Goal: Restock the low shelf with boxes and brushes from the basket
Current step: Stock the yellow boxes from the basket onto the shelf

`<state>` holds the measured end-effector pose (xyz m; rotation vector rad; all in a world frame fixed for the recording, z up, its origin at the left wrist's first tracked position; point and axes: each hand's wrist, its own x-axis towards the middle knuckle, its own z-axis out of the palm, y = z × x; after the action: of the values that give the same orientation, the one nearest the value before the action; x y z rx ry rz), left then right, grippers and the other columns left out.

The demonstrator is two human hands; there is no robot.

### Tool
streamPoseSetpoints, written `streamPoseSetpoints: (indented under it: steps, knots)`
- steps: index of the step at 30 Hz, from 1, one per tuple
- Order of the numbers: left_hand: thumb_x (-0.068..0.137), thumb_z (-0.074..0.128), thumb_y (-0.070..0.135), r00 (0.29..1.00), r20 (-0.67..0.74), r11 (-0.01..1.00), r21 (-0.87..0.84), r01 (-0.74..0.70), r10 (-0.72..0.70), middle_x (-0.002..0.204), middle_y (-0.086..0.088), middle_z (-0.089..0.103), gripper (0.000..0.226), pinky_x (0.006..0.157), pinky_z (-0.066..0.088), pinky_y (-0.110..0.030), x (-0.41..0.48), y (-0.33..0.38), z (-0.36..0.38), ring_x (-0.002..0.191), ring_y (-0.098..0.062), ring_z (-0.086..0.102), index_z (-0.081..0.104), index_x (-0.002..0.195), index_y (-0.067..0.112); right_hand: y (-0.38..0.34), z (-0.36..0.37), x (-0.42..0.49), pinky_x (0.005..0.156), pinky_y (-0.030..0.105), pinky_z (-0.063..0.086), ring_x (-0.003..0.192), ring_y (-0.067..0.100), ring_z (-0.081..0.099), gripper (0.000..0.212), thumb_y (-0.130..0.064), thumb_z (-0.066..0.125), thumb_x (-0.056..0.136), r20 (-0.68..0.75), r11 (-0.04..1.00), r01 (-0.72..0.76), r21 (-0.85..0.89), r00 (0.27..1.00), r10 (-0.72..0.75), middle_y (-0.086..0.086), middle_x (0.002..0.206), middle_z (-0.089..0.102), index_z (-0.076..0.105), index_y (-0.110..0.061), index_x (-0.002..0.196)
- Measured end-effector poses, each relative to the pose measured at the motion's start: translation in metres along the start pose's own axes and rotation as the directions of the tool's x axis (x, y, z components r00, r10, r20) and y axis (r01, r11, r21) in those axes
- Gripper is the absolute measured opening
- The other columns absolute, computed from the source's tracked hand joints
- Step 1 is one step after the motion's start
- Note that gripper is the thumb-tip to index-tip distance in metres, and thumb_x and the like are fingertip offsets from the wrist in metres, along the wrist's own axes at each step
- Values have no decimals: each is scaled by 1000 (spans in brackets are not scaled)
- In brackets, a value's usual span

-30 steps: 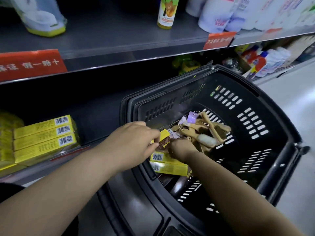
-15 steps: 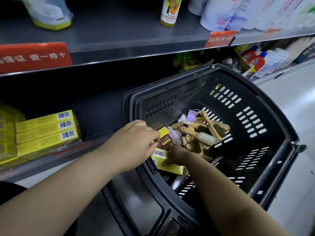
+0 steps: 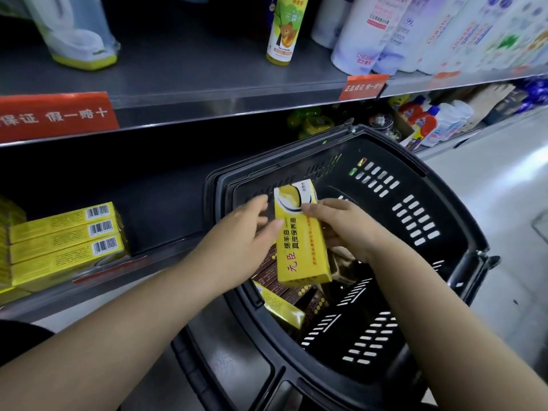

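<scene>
A yellow box (image 3: 299,241) with red and black print is held up over the black basket (image 3: 430,185). My left hand (image 3: 237,244) grips its left edge and my right hand (image 3: 344,226) grips its right edge near the top. Below it in the basket lie another yellow box (image 3: 281,307) and brown boxes (image 3: 308,301). The brushes are hidden behind my hands and the raised box. On the low shelf (image 3: 98,280) to the left stands a stack of three yellow boxes (image 3: 65,241) with barcodes facing out.
The upper shelf (image 3: 207,93) juts out above, carrying a yellow bottle (image 3: 283,31), white bottles (image 3: 415,34) and red price tags (image 3: 56,114). More bottles (image 3: 430,123) fill the low shelf at the right. Dark open shelf space lies between the stack and the basket.
Both hands were down among the boxes and brushes in the basket. They have come up holding one yellow box between them, which now hides the brushes.
</scene>
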<state>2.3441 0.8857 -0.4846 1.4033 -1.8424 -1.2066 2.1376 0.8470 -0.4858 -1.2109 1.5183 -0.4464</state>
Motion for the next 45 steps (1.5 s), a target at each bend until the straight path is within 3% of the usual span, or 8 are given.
streamPoseSetpoints:
  steps: [8,11,13,17,22,29,36,45]
  knots:
    - [53,82,40,942,107,730,-605,316,-319,90,9,72,72,65,57,-30,3,9,-14,81,-12,70,50,116,28,-37,37,-18,54,23,53,66,17,68,43,-50,36,96,-78,945,260,200,965,-249,5,76,71,64,-17,93]
    - [59,77,27,919,212,653,-650,387,-333,69,6,73,51,47,51,-24,10,4,-25,62,-11,71,58,105,19,4,48,14,67,32,54,76,20,65,30,-36,39,99,-20,954,112,-277,992,-123,13,95,68,57,-12,101]
    - [80,63,23,900,257,641,-635,431,-351,60,5,71,22,52,50,-26,12,-1,-29,54,-10,69,55,97,12,47,65,33,82,33,50,99,25,61,37,-33,49,95,126,698,21,-716,987,99,16,118,59,47,-10,123]
    - [89,53,16,883,381,667,-586,460,-275,110,-20,68,15,86,48,-41,-1,4,-38,102,-29,66,56,97,3,112,103,44,101,43,38,129,38,42,56,-19,47,96,282,389,110,-915,863,420,27,144,34,23,0,143]
    - [57,68,25,870,405,422,-762,491,-282,95,-15,73,45,64,59,-37,0,-7,-44,77,-27,71,70,101,17,91,69,54,87,36,47,108,29,57,36,-27,58,89,234,468,25,-883,888,396,16,121,59,55,-3,116]
    - [53,65,37,895,333,416,-798,435,-297,83,-8,74,46,59,59,-35,-1,3,-41,72,-23,72,70,94,17,-28,-15,-3,76,34,57,91,18,66,25,-39,63,81,111,915,-49,-401,989,102,3,101,67,58,-20,97]
    - [63,63,40,925,273,483,-793,372,-266,99,-3,74,48,72,55,-36,-13,11,-37,89,-19,71,66,109,25,-83,48,-49,78,32,55,88,7,66,28,-49,51,87,54,887,286,-362,956,-287,-9,99,66,57,-34,111]
    - [48,75,30,920,133,499,-807,316,-368,94,-2,75,65,59,57,-32,-19,0,-56,82,-19,73,64,112,19,-67,40,-30,85,27,54,102,18,64,30,-27,38,100,198,960,280,17,940,-278,-1,111,69,62,-30,118]
